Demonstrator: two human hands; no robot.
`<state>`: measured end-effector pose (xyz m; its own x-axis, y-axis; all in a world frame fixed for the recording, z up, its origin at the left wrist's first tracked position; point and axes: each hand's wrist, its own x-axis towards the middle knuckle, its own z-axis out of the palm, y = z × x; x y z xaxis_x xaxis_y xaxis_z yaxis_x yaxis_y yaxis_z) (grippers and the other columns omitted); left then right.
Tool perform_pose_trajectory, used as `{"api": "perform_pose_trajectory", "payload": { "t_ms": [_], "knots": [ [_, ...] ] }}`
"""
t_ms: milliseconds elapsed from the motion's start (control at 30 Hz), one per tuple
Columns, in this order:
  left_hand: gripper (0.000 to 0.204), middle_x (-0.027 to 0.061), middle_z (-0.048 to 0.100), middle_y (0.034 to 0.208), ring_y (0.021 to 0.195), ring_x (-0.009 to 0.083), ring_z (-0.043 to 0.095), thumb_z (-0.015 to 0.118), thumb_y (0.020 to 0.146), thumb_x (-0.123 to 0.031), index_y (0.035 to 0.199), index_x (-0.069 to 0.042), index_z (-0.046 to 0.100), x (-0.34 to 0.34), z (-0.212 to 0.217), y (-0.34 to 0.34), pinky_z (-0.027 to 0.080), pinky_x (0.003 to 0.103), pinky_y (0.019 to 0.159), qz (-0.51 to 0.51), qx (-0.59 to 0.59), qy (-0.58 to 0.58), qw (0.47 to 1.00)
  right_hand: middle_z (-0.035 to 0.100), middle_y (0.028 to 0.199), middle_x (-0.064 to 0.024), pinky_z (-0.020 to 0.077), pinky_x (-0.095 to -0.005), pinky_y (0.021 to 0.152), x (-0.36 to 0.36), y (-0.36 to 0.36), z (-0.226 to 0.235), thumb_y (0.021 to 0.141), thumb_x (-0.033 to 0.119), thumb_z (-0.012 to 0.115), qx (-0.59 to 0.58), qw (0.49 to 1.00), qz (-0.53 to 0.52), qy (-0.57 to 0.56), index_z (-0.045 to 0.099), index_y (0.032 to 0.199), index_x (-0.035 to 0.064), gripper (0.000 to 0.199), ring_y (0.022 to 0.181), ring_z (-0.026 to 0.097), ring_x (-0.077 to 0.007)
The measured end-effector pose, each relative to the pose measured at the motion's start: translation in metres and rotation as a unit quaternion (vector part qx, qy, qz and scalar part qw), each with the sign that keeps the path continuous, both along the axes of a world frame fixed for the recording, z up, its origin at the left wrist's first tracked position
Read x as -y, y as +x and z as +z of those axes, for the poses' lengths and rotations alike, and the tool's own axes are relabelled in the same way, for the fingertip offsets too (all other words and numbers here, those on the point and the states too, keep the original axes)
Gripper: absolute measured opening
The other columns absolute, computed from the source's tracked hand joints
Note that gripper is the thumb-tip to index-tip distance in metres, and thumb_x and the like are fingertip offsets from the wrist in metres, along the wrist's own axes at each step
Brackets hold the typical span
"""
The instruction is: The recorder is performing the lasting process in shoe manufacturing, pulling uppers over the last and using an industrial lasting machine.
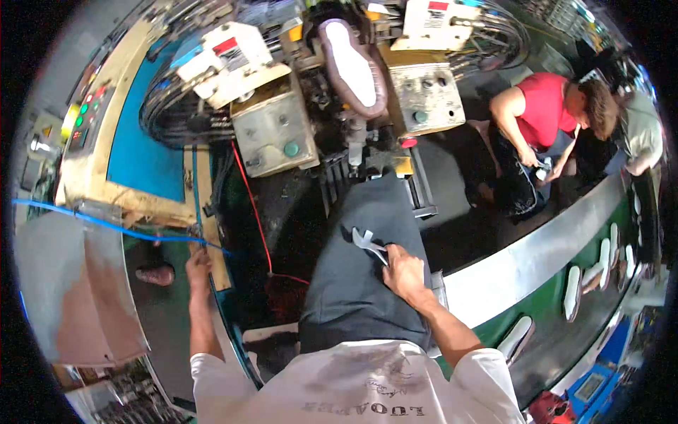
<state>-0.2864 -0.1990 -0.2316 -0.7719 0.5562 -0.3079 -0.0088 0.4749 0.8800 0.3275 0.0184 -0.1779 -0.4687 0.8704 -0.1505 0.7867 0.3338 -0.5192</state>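
Note:
Over my dark-trousered lap, my right hand is closed round the handles of metal pincers. The jaws of the pincers point up and to the left. My left hand reaches out beside the wooden edge of a table at the left; its fingers are too blurred to read, and no object shows in it. Ahead of me, a brown shoe upper sits sole up in the machine, its bottom covered by a white insole. Another brown shoe lies on the dark surface left of my left hand.
Two control boxes flank the shoe. A blue hose crosses at the left, and a red cable hangs nearby. At the right, a metal ledge borders a green conveyor with several white-soled shoes. A person in red sits beyond it.

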Motion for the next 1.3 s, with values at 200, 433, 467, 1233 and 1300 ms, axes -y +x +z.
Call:
{"api": "perform_pose_trajectory", "payload": {
  "t_ms": [200,433,467,1233,1300],
  "knots": [
    [0.041,0.0068,0.077,0.116,0.112,0.0173,0.071,0.061,0.114,-0.030,0.133,0.005,0.071,-0.309,0.089,0.175,0.054,0.032,0.101,-0.262,-0.087,0.175,0.945,0.072,0.105,-0.0180,0.0603,-0.0571,0.075,-0.001,0.014,0.002,0.087,0.017,0.080,-0.010,0.999,-0.028,-0.015,0.059,0.115,0.0082,0.036,0.087,0.076,-0.0447],
    [0.056,0.0127,0.073,0.134,0.124,0.0308,0.069,0.076,0.103,-0.044,0.143,-0.008,0.063,-0.552,0.177,0.272,0.054,0.051,0.113,-0.267,0.405,0.269,0.832,0.073,0.108,-0.0178,0.0601,-0.0580,0.080,0.007,0.019,-0.007,0.087,0.017,0.080,-0.069,0.994,-0.077,-0.024,0.062,0.123,0.0084,0.041,0.094,0.076,-0.0433],
    [0.054,0.0118,0.074,0.132,0.123,0.0312,0.070,0.077,0.101,-0.042,0.141,-0.008,0.064,-0.566,0.159,0.247,0.055,0.053,0.112,-0.247,0.339,0.283,0.863,0.074,0.109,-0.0179,0.0600,-0.0577,0.082,0.006,0.018,-0.007,0.087,0.017,0.080,-0.079,0.994,-0.078,-0.026,0.062,0.124,0.0083,0.042,0.095,0.076,-0.0431],
    [0.059,0.0177,0.074,0.133,0.115,0.0339,0.075,0.070,0.104,-0.031,0.154,-0.002,0.057,-0.238,0.020,0.410,0.060,0.052,0.106,-0.274,0.601,-0.061,0.748,0.072,0.093,-0.0249,0.0601,-0.0544,0.074,-0.049,0.039,0.002,0.088,0.002,0.070,-0.044,0.979,-0.173,0.098,0.059,0.102,0.0009,0.018,0.085,0.075,-0.0460],
    [0.066,0.0140,0.069,0.139,0.119,0.0300,0.072,0.073,0.103,-0.029,0.161,-0.007,0.048,-0.236,0.027,0.414,0.059,0.048,0.106,-0.300,0.573,-0.057,0.760,0.075,0.093,-0.0238,0.0627,-0.0555,0.072,-0.050,0.042,-0.015,0.090,0.009,0.068,0.056,0.994,-0.091,0.026,0.058,0.100,0.0021,0.016,0.082,0.076,-0.0473]
  ]
}}
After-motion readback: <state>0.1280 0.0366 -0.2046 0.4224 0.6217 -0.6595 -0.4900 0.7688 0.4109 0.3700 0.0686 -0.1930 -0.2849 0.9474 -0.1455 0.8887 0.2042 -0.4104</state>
